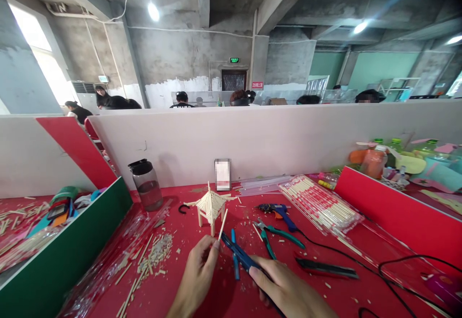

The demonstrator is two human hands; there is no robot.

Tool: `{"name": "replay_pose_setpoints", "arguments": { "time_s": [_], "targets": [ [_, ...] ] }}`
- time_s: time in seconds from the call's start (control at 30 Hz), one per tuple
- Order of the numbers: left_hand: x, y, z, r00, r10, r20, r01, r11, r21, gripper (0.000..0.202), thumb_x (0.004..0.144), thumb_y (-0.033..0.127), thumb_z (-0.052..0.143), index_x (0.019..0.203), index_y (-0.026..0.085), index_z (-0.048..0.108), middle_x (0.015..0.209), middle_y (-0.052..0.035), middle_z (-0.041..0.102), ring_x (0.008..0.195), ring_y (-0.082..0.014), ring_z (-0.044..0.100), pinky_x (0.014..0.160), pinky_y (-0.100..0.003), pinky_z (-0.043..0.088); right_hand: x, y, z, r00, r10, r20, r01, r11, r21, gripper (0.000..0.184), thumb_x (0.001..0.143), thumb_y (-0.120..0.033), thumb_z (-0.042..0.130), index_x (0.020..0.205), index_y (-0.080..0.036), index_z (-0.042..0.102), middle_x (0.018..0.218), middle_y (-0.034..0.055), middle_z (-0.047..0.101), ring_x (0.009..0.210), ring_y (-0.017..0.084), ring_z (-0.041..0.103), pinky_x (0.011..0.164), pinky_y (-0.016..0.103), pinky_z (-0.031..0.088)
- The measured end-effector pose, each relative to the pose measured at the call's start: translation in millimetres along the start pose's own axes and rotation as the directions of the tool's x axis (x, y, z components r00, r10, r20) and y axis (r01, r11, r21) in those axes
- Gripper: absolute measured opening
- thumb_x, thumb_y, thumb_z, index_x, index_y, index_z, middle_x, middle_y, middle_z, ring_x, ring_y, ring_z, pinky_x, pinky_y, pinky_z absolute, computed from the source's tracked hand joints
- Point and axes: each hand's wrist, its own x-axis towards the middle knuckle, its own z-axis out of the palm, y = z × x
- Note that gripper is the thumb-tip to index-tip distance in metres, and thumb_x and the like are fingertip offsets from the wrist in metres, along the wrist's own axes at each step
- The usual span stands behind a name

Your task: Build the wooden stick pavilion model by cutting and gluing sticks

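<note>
My left hand (197, 274) pinches a short wooden stick (223, 224) that points up toward a small stick-built pavilion (210, 206) standing on the red table (202, 303). My right hand (287, 291) grips blue-handled cutters (240, 255), whose tip reaches the lower end of the stick near my left fingertips. Both hands are closed around what they hold.
A glue gun (277, 210) and teal pliers (274, 234) lie right of the pavilion, with a black cable (382, 270) trailing right. A packet of sticks (321, 205), a dark jar (146, 185), stick scraps (151, 258), a white partition (274, 137) and people beyond it.
</note>
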Motion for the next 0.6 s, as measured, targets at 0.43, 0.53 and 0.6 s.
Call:
{"name": "replay_pose_setpoints", "arguments": {
  "time_s": [0.43, 0.53, 0.6],
  "targets": [
    [0.9, -11.0, -2.6, 0.998, 0.001, 0.060, -0.007, 0.995, 0.099, 0.040, 0.101, 0.045, 0.047, 0.074, 0.018, 0.057, 0.070, 0.0008, 0.049, 0.066, -0.0166, 0.044, 0.061, -0.027, 0.035, -1.4, -16.9, -2.8, 0.995, 0.014, 0.099, -0.001, 0.992, -0.126, 0.050, 0.103, -0.056, 0.042, 0.138, -0.029, 0.066, 0.135, 0.0082, 0.071, 0.131, 0.032, 0.059, 0.108, 0.041, 0.042],
    [1.6, -9.3, -3.4, 0.997, -0.001, 0.075, -0.009, 0.992, 0.127, 0.038, 0.101, 0.042, 0.047, 0.075, 0.017, 0.059, 0.071, -0.0011, 0.054, 0.068, -0.0173, 0.046, 0.063, -0.027, 0.036, -2.6, -16.0, -1.2, 0.996, 0.005, 0.093, 0.006, 0.992, -0.125, 0.048, 0.103, -0.057, 0.044, 0.139, -0.032, 0.065, 0.139, 0.0054, 0.069, 0.134, 0.031, 0.057, 0.111, 0.040, 0.041],
    [2.4, -8.2, -3.4, 0.996, -0.006, 0.090, -0.007, 0.990, 0.142, 0.038, 0.101, 0.041, 0.047, 0.075, 0.017, 0.061, 0.073, -0.0026, 0.058, 0.069, -0.0181, 0.049, 0.065, -0.027, 0.038, -2.9, -15.4, 1.1, 0.995, -0.001, 0.095, 0.013, 0.993, -0.119, 0.047, 0.103, -0.056, 0.043, 0.139, -0.033, 0.064, 0.141, 0.0041, 0.068, 0.136, 0.030, 0.056, 0.112, 0.040, 0.040]
  ]
}}
